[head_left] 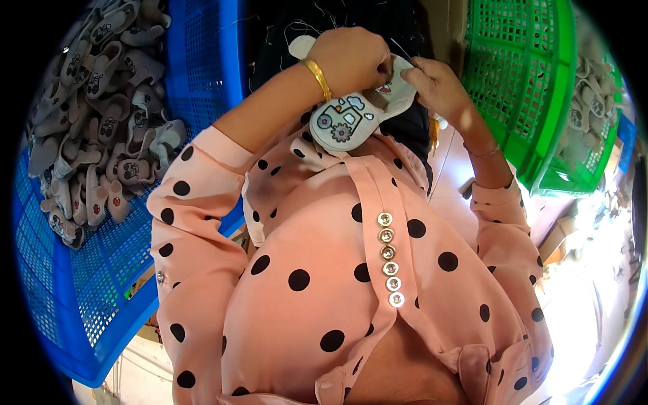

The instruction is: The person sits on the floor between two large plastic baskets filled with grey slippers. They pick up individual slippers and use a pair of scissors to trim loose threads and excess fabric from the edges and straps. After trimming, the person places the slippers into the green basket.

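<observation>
At the top middle, over dark cloth on my lap, my left hand (354, 64) is closed on an off-white cloth piece (370, 127). A grey tractor with small clouds is embroidered on its rounded end, which hangs toward my body. My right hand (439, 88) is closed at the piece's right-hand edge, thumb and fingers pinched together. From those fingers a thin, pointed metal tool (403, 51) juts up to the left; its handle is hidden, so its kind cannot be told. The left fingertips are partly hidden behind the cloth.
On the left, a blue plastic basket (202, 64) holds a heap of similar cloth pieces (101, 128) with embroidered pictures. A green plastic basket (503, 74) stands on the right, with more such pieces (590, 101) beyond its wall. Loose threads lie on the dark cloth (277, 44).
</observation>
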The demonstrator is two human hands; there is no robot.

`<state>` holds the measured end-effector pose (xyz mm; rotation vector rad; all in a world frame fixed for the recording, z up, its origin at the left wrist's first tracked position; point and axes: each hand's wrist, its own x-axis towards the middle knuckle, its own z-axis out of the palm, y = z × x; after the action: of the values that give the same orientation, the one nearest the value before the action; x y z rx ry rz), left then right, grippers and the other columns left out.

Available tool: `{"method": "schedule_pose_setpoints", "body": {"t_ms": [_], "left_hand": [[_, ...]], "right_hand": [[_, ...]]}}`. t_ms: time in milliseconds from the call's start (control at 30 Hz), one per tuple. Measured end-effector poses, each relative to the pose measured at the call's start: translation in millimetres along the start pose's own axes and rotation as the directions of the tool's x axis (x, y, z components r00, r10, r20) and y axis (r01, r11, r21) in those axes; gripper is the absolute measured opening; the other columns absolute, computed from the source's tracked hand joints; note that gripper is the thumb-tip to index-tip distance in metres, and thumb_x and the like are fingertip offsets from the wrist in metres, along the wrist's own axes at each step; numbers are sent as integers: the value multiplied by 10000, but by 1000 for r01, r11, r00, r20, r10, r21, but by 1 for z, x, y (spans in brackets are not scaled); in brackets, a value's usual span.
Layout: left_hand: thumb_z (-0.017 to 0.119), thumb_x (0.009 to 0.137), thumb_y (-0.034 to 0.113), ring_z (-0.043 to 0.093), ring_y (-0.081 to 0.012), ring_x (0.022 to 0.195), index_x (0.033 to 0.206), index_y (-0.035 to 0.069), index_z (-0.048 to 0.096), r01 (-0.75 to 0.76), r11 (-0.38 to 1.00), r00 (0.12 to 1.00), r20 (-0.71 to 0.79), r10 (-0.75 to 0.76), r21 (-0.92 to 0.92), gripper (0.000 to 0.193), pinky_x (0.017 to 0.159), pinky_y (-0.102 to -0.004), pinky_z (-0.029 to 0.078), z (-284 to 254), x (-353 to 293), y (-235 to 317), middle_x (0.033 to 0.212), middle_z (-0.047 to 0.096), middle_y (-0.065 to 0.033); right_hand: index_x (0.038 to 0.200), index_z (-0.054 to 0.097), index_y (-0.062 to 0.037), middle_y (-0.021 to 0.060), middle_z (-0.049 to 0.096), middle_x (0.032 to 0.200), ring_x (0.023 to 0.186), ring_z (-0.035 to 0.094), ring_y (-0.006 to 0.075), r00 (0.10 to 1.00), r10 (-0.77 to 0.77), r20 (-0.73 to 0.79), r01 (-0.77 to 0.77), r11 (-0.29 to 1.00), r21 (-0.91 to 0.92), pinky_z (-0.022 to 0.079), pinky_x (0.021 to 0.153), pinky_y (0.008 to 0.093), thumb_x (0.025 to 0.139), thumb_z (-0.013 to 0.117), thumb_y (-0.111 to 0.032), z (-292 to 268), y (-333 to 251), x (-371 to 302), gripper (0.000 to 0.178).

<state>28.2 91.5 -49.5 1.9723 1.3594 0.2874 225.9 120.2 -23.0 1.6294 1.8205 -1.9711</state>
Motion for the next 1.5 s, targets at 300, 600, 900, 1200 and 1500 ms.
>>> {"method": "schedule_pose_setpoints", "body": {"t_ms": [300,600,900,1200,1500], "left_hand": [[728,718,187,680,-249,655,804,86,777,12,998,989,146,-3,-60,141,650,-330,546,-20,-5,10,732,706,-106],[716,683,150,673,-273,667,774,77,770,-11,995,994,109,22,-102,128,650,-335,538,-11,-5,5,734,702,-116],[709,651,145,670,-275,663,770,94,775,21,995,993,121,-9,-103,146,637,-351,530,-9,-1,10,718,696,-116],[718,654,153,672,-288,681,777,125,775,34,996,989,144,-21,-88,138,638,-369,534,-7,1,10,721,693,-111],[738,664,184,673,-295,690,799,136,780,44,999,988,147,-39,-32,149,635,-378,534,-8,0,14,717,686,-113]], "right_hand": [[860,574,-24,151,607,646,540,604,289,846,-529,-70,263,527,-808,458,493,354,944,583,-409,-14,-3,-32,395],[781,572,-33,131,557,541,529,609,309,900,-368,232,262,32,-965,464,478,377,905,612,-381,-4,-51,-42,371],[729,710,-91,46,653,662,659,683,196,934,-96,345,307,-279,-910,510,556,292,741,698,-102,6,-48,-19,21],[714,708,-120,8,652,686,677,678,173,901,-225,372,290,-327,-900,476,540,294,718,693,-89,11,-34,-17,34],[645,678,-193,-36,627,623,602,636,148,940,-57,336,283,-419,-863,395,509,297,678,709,-109,24,-33,-12,96]]}}
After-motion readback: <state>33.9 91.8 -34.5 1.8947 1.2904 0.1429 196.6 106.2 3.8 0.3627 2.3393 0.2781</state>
